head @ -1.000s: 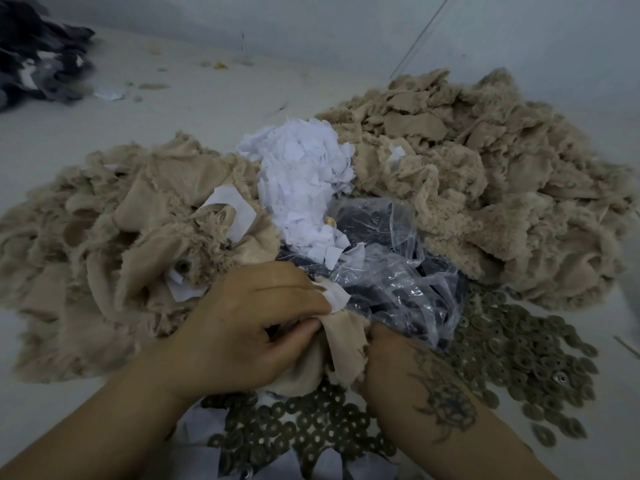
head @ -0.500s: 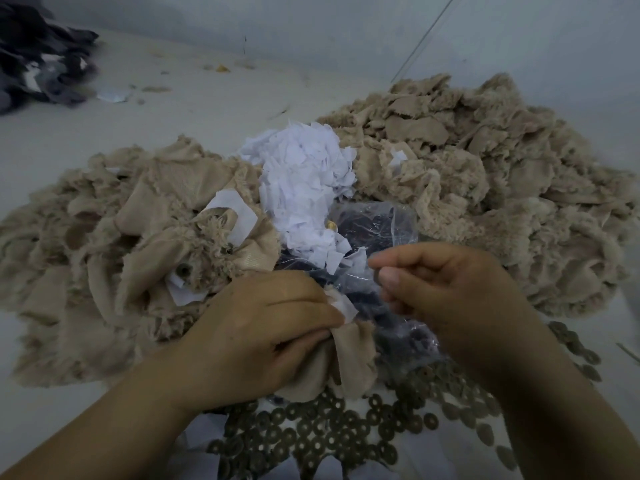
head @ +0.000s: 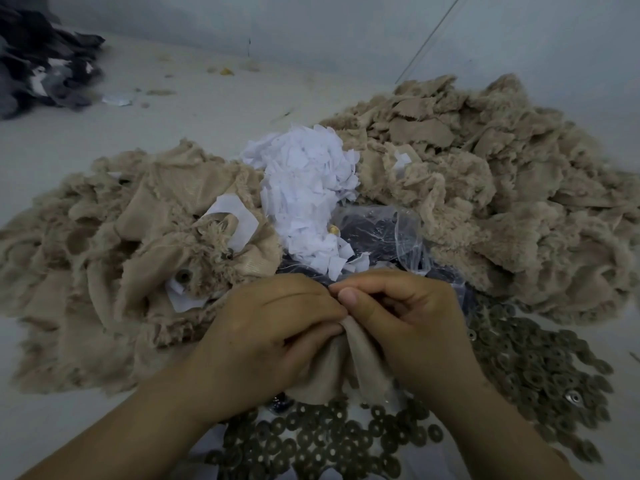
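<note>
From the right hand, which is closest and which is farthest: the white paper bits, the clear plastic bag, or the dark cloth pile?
1. Clear plastic bag, just behind the right hand.
2. White paper bits, farther back, in the middle.
3. Dark cloth pile, far back left corner.

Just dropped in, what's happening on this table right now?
A person's left hand and right hand both pinch one small beige fabric piece near its top edge, above scattered ring-shaped washers. Beyond lie a left fabric pile, a right fabric pile, white paper scraps and a clear plastic bag of dark parts.
</note>
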The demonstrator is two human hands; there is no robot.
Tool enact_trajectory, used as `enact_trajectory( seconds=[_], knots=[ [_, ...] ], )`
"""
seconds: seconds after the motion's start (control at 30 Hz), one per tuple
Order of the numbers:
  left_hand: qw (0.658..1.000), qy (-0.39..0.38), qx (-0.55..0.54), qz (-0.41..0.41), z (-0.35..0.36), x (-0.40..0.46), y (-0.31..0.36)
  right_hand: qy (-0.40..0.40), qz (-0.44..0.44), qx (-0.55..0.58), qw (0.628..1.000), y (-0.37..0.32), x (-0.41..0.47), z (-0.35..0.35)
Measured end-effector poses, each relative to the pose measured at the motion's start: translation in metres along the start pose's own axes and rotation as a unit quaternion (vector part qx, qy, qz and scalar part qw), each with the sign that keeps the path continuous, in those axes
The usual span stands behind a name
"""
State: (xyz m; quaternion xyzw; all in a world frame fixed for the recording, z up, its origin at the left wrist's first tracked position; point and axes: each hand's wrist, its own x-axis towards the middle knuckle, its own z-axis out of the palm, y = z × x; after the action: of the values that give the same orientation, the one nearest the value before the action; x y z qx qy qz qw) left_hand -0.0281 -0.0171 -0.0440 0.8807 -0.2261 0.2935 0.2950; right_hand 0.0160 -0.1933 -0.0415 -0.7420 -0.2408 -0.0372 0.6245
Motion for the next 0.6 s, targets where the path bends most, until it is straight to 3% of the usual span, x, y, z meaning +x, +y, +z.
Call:
enact_trajectory(
  seconds=[0.37,0.6],
  knots=[
    [0.992,0.041,-0.084,-0.089,0.0001,0.0047,0.0049,-0.013,-0.154,-0.123,0.980,-0.0033,-0.0005,-0.0082],
    [0.999,-0.005,0.000,-0.032,0.0062,0.0060,-0.0008,0.015,-0.199,-0.174,0.964,0.0006,-0.0017,-0.0036]
  ],
)
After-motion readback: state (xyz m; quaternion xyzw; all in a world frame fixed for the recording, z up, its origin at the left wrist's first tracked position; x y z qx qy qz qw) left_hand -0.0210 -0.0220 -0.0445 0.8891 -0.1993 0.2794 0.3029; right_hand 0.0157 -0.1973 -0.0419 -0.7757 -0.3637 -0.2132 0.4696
